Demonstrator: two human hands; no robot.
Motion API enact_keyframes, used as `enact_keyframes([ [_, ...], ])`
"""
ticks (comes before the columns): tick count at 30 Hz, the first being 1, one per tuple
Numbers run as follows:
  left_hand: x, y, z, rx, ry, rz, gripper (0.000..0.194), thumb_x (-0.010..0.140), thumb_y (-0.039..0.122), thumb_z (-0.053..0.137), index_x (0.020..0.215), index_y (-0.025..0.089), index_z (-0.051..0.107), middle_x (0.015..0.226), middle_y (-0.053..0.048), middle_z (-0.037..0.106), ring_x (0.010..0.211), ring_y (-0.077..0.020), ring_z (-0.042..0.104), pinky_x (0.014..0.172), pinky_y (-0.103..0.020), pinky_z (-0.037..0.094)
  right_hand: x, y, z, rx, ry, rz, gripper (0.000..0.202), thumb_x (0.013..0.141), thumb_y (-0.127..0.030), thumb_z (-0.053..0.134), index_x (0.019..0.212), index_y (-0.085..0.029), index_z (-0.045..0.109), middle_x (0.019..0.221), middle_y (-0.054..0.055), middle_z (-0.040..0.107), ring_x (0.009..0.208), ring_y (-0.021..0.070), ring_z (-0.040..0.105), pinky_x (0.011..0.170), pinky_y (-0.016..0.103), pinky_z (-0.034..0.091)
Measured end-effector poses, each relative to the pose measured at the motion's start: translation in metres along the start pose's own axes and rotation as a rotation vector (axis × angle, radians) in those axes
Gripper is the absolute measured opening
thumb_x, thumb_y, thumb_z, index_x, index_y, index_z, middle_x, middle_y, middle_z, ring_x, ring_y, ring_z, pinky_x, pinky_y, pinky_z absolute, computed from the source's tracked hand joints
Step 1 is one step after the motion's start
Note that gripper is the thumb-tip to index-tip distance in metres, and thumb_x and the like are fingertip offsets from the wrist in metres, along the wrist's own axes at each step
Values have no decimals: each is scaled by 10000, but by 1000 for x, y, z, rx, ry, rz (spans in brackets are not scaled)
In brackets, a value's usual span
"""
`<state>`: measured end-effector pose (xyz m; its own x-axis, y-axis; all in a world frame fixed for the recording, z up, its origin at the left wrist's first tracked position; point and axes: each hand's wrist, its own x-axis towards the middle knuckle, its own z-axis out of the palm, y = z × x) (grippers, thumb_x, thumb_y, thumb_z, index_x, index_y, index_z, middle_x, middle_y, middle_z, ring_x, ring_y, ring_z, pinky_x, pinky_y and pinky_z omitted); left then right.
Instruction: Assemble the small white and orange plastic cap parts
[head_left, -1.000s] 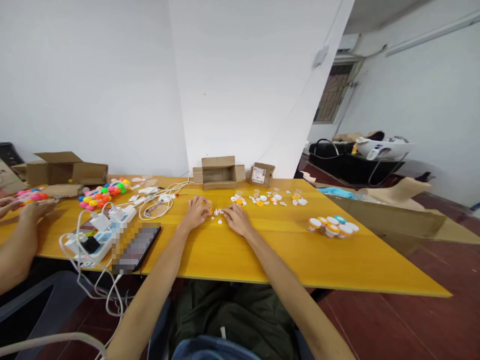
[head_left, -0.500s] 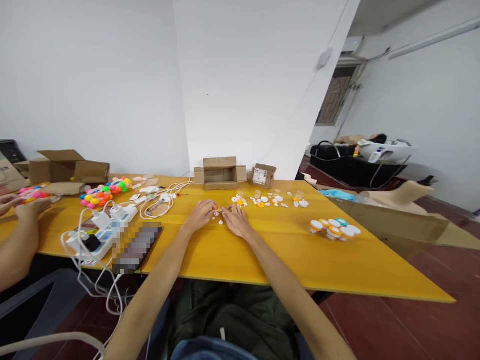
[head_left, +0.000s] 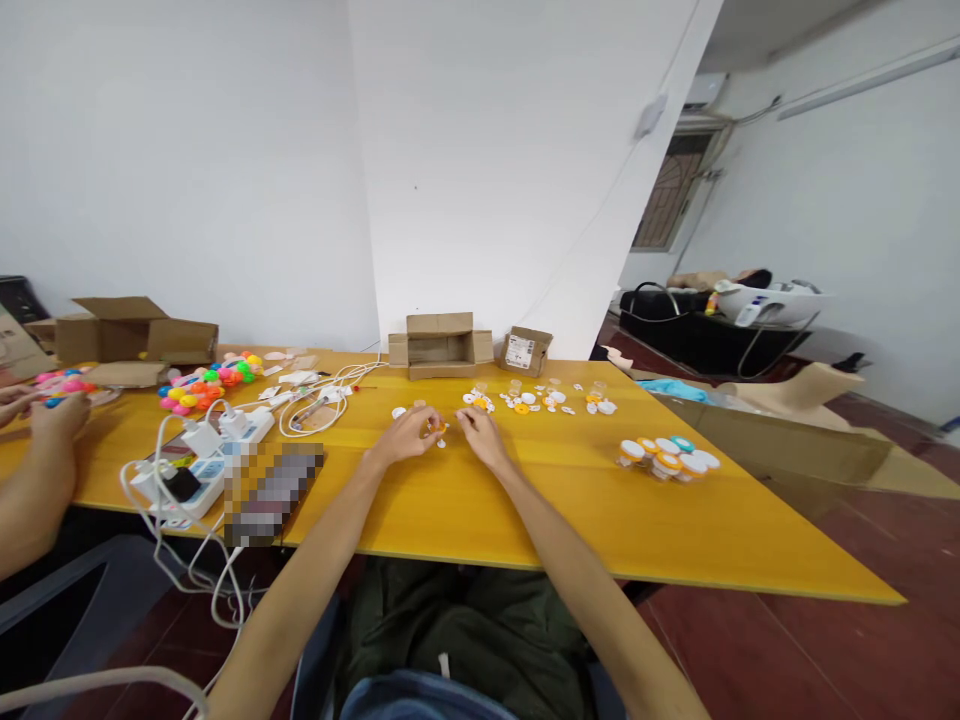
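My left hand (head_left: 407, 436) is closed around a small orange-and-clear plastic piece (head_left: 435, 428), its fingertips covering much of it. A short gap to the right, my right hand (head_left: 480, 436) hovers low over the table with its fingers curled into a pinch. Whatever that pinch may hold is too small to tell. Just below the orange piece lies a tiny white part (head_left: 441, 444). A white disc (head_left: 398, 412) rests beyond my left hand. Farther back, small white and orange plastic parts (head_left: 523, 408) are scattered beside several clear cups (head_left: 515, 388).
Lidded clear jars (head_left: 667, 459) stand grouped at the right of the yellow table (head_left: 570, 520). Two cardboard boxes (head_left: 440, 350) sit by the wall. On the left are a power strip (head_left: 225, 470), white cables, a phone (head_left: 274, 495), colourful balls (head_left: 199, 390) and another person's hands (head_left: 60, 415).
My hands have moved apart, the right one lifting slightly off to the right. The orange piece now shows in my left hand, and the white disc behind it has come into sight.
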<state>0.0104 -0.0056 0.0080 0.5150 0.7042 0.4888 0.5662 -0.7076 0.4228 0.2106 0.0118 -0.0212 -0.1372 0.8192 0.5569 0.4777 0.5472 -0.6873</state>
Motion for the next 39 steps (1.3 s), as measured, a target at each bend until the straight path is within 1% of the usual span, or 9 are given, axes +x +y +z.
enact_keyframes([
  [4,0,2,3,16,-22,-19,156,828,233,625,983,249,617,948,-2,703,906,-171,658,854,-297,531,1,1,0,38,20,12,193,889,-249,503,735,-234,617,799,19,678,829,200,606,802,309,472],
  [8,-1,5,3,19,-34,-33,215,814,257,642,1028,254,620,960,-2,700,873,-167,659,838,-296,542,1,3,0,45,20,9,177,879,-254,522,733,-235,620,772,10,673,802,193,603,785,303,471],
  [13,-1,8,2,31,-124,-22,189,826,254,620,1015,252,621,939,0,705,859,-165,658,838,-296,539,1,3,0,14,6,26,160,868,-238,531,749,-227,637,801,20,689,821,196,616,810,313,481],
  [15,-1,9,1,25,-141,-22,178,821,254,621,999,249,621,935,-4,705,868,-171,660,844,-301,538,1,3,0,-3,-8,26,159,870,-241,533,760,-225,647,813,23,694,830,197,622,818,316,486],
  [21,-1,9,2,-11,-134,-26,195,814,267,630,1009,257,631,966,-16,714,916,-192,668,890,-329,539,0,3,0,-70,-43,29,182,889,-228,520,817,-222,687,870,35,715,861,196,639,849,326,497],
  [27,0,8,4,-60,-138,-38,237,812,254,643,1049,263,632,966,-3,732,880,-177,689,857,-308,556,-1,2,-1,-133,-69,7,185,887,-198,531,877,-225,714,890,39,715,882,197,639,851,329,502],
  [32,0,12,3,-105,-138,-43,263,822,226,631,1082,255,605,1009,-17,730,917,-173,690,872,-304,554,-5,-5,-2,-244,-120,-4,204,883,-142,541,924,-231,720,968,49,702,962,198,629,895,329,488],
  [37,0,14,-2,-110,-81,-63,304,800,296,697,1079,238,591,1037,-33,706,935,-184,664,878,-324,546,-8,-15,-4,-368,-187,-5,229,909,-129,543,984,-240,729,1024,65,681,1020,203,617,907,314,473],
  [39,0,14,-4,-91,-44,-74,273,804,285,687,1054,235,590,1030,-28,697,923,-184,655,882,-331,538,-9,-18,-4,-400,-213,-15,235,928,-149,538,1021,-242,732,1047,74,674,1034,207,615,906,311,473],
])
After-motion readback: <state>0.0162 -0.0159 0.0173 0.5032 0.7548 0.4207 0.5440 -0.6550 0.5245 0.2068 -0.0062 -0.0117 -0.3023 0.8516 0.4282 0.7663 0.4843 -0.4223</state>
